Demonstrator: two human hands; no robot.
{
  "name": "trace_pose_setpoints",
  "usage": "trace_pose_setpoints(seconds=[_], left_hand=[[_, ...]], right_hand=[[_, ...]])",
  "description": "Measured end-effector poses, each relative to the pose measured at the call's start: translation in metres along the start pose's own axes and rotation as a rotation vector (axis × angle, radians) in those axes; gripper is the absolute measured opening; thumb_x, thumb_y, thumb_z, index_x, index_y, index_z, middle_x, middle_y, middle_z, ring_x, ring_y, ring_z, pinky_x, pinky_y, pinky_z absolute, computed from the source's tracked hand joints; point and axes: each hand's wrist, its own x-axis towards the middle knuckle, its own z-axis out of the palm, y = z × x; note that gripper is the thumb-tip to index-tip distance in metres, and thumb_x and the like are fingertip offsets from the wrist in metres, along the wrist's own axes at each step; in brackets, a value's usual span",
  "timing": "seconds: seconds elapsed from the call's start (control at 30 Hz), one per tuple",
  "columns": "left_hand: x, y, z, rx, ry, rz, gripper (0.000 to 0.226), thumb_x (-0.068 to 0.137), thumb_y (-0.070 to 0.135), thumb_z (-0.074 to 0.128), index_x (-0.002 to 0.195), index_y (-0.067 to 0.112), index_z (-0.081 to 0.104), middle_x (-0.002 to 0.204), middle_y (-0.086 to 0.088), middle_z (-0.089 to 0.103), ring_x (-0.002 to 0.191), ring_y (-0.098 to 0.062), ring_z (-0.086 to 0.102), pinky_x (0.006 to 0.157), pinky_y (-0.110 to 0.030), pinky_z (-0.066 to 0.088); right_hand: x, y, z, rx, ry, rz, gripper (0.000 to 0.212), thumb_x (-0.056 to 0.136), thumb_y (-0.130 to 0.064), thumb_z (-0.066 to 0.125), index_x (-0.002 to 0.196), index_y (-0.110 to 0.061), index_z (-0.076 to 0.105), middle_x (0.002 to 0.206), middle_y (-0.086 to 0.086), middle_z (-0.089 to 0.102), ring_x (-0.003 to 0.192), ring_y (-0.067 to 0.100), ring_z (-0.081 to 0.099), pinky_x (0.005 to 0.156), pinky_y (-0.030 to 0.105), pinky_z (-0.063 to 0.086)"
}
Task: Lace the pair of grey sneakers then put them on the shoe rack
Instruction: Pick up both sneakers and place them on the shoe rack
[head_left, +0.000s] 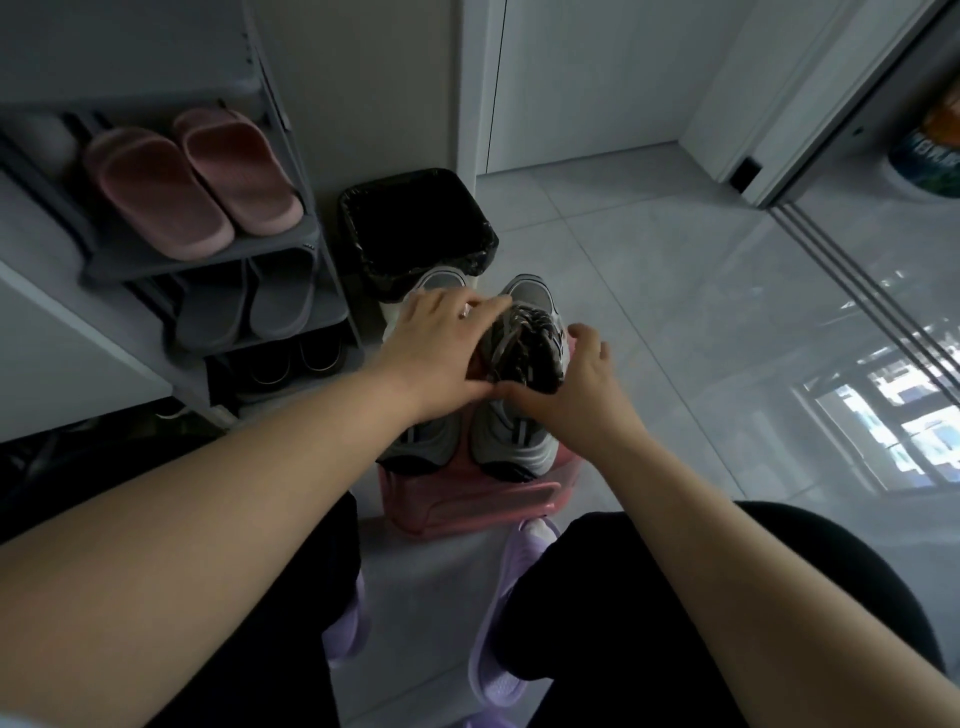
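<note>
The left hand (436, 353) is spread flat, fingers straight, lying across the left sneaker (431, 441) with the fingertips reaching onto the laces (524, 338) of the right sneaker (514, 436). The right hand (579, 387) cups that shoe from its 3 o'clock side with the fingers bent round it, and the two thumbs meet at the collar. Can't tell if a lace end is caught between them, tbh. Both sneakers sit side by side on a pink stool (467, 504), toes at 12 o'clock toward the bin (415, 223). The right one looks laced all the way up, so this is probably the tidy-up end of lacing. Next the person likely needs a proper grip on each shoe, then a swing over to the shoe rack (208, 260) at 10 o'clock. The shelves in view already hold slippers, so finding a free spot matters.
</note>
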Motion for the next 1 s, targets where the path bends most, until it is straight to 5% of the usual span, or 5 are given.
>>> trace_pose_setpoints(seconds=[0.13, 0.37, 0.57, 0.8, 1.0], left_hand=[[-0.022, -0.009, 0.014, -0.061, -0.067, -0.250, 0.118, 0.066, 0.061, 0.070, 0.147, 0.029, -0.010, 0.152, -0.008, 0.004, 0.141, -0.035, 0.008, 0.116, -0.050, 0.011], [-0.059, -0.002, 0.053, -0.688, 0.427, -0.465, 0.109, 0.062, 0.025, 0.085, 0.146, 0.019, 0.017, 0.144, -0.009, 0.029, 0.134, -0.020, 0.033, 0.105, -0.022, 0.027], [-0.057, -0.001, 0.090, -0.882, 0.478, -0.588, 0.106, 0.057, 0.033, 0.086, 0.143, 0.023, 0.025, 0.138, -0.003, 0.047, 0.125, -0.017, 0.048, 0.101, -0.029, 0.042], [-0.051, -0.001, 0.071, -0.838, 0.496, -0.675, 0.059, 0.069, 0.044, 0.074, 0.121, 0.033, 0.048, 0.107, 0.011, 0.065, 0.098, -0.015, 0.063, 0.074, -0.022, 0.042], [-0.058, -0.014, 0.033, -0.722, 0.569, -0.632, 0.079, 0.070, 0.048, 0.071, 0.138, 0.032, 0.036, 0.117, 0.007, 0.064, 0.106, -0.017, 0.061, 0.081, -0.029, 0.051]], right_hand=[[-0.008, 0.008, 0.026, 0.119, -0.029, 0.055, 0.117, 0.054, -0.052, 0.083, 0.144, -0.011, 0.020, 0.144, 0.008, 0.034, 0.132, 0.024, 0.037, 0.108, 0.042, 0.037], [-0.031, 0.017, 0.063, 0.339, 0.217, 0.035, 0.110, 0.047, -0.032, 0.085, 0.139, -0.023, 0.026, 0.132, -0.008, 0.044, 0.125, 0.012, 0.043, 0.106, 0.039, 0.040], [-0.023, 0.017, 0.071, 0.326, 0.216, 0.064, 0.106, 0.058, -0.039, 0.083, 0.142, -0.022, 0.020, 0.136, -0.006, 0.043, 0.127, 0.015, 0.042, 0.104, 0.029, 0.037], [-0.021, -0.001, 0.049, 0.456, 0.320, 0.063, 0.072, 0.067, -0.022, 0.077, 0.129, -0.025, 0.040, 0.101, -0.021, 0.054, 0.088, -0.002, 0.056, 0.082, 0.026, 0.048], [-0.020, -0.033, 0.033, 0.317, 0.304, -0.078, 0.084, 0.063, -0.030, 0.079, 0.130, -0.036, 0.030, 0.118, -0.009, 0.057, 0.110, 0.017, 0.056, 0.093, 0.040, 0.049]])
